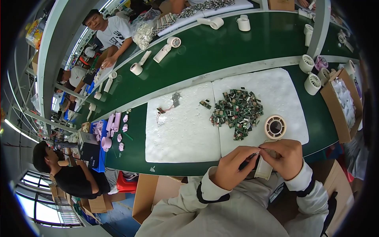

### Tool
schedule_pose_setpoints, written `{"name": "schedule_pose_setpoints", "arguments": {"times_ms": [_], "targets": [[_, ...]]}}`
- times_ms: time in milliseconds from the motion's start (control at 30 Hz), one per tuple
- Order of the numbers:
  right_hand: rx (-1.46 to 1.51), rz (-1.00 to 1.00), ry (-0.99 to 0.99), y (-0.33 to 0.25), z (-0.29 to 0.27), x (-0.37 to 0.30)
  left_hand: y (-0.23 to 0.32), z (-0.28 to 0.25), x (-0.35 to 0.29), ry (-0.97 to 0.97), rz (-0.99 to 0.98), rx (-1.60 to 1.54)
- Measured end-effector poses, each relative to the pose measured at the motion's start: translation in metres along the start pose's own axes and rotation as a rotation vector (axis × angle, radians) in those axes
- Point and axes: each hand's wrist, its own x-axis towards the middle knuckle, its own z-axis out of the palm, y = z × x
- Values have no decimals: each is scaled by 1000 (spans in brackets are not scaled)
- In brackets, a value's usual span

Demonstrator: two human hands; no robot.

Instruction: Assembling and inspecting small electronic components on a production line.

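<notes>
My left hand (pixel 233 167) and my right hand (pixel 286 158) meet at the fingertips near the table's front edge, both closed in a pinch. A small dark piece (pixel 248 158) shows between the left fingers; its kind cannot be made out. Whatever the right fingertips grip is too small to name. Under and between the hands lies a cream handheld fan housing (pixel 263 170), its round head (pixel 275 126) pointing away from me. The fingers hide part of its handle. Beyond it, a heap of small green circuit boards (pixel 239 112) sits on a white foam sheet (pixel 181 138).
A small motor with red wires (pixel 176 99) lies on the foam at left. Pink parts (pixel 114 122) and a blue bin (pixel 101 152) are farther left. A cardboard box (pixel 335 106) stands at right. Fan housings (pixel 162 53) ride the green belt (pixel 209 47); co-workers sit at the left.
</notes>
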Motion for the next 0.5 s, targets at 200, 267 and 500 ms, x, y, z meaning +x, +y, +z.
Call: {"name": "schedule_pose_setpoints", "arguments": {"times_ms": [200, 267, 500], "targets": [[-157, -130, 36, 2, 1, -2, 4, -2, -1, -21, -25, 97], [-165, -147, 35, 5, 1, -1, 5, -4, 2, -41, -4, 103], [-223, -239, 41, 7, 2, 0, -1, -4, 5, -120, 114, 173]]}}
